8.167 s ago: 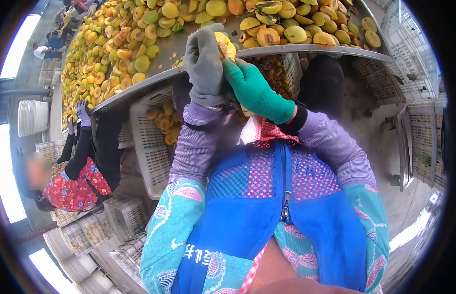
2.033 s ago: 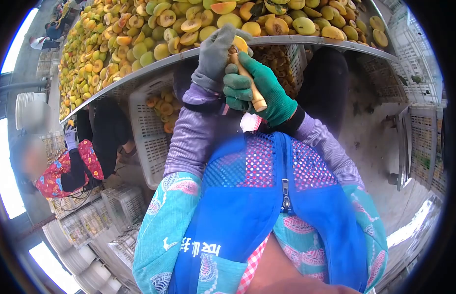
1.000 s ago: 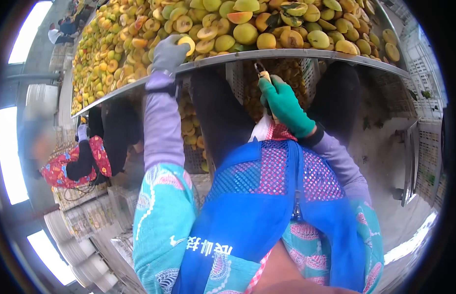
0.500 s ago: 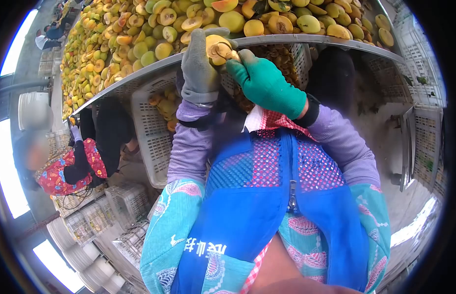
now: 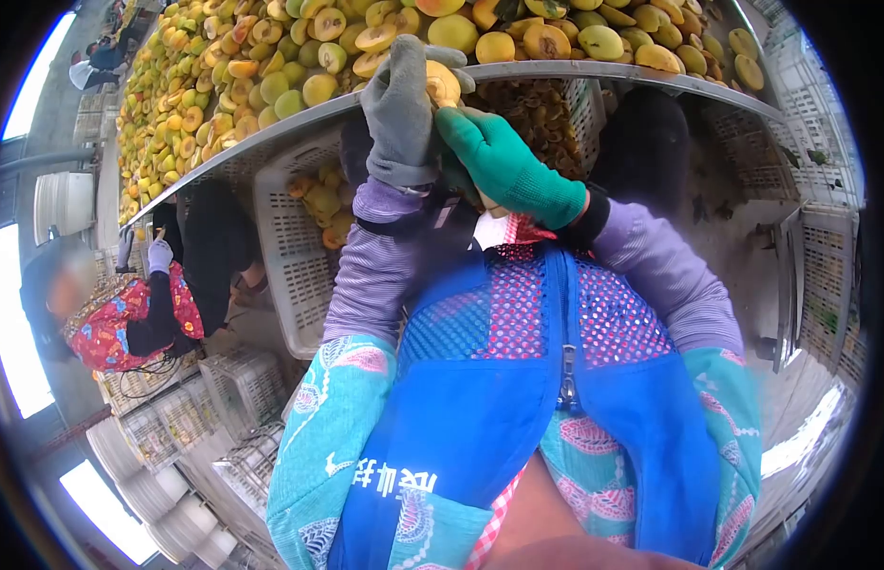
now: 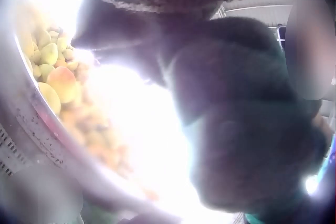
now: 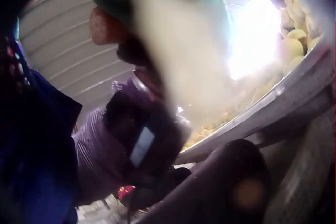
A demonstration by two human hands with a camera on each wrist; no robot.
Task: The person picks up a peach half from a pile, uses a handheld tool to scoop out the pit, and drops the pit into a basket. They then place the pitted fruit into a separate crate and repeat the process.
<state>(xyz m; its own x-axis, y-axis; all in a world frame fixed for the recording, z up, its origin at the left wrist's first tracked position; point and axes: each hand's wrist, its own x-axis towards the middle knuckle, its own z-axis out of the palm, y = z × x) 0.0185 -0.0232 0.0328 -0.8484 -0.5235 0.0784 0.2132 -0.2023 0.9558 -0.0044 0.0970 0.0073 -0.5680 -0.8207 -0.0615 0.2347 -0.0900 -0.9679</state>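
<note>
In the head view, my left hand in a grey glove holds a yellow peach half at the near edge of a metal table. My right hand, gloved in green, meets the fruit from the right, its thumb and fingertips right at the lower side. It grips a wooden-handled pitting tool; the handle's end shows below the hand, and the metal tip is hidden. Blurred and pale, the handle crosses the right wrist view. Dark, backlit gloves fill much of the left wrist view.
Halved peaches are heaped on the metal table. Under its edge stand a white crate with peach pieces and another crate of brownish scraps. A person works at the left. Stacked crates stand right.
One second ago the left hand held a peach half over the heap, apart from the right hand with the tool. Since then both hands came together; the half now sits slightly higher and further right.
</note>
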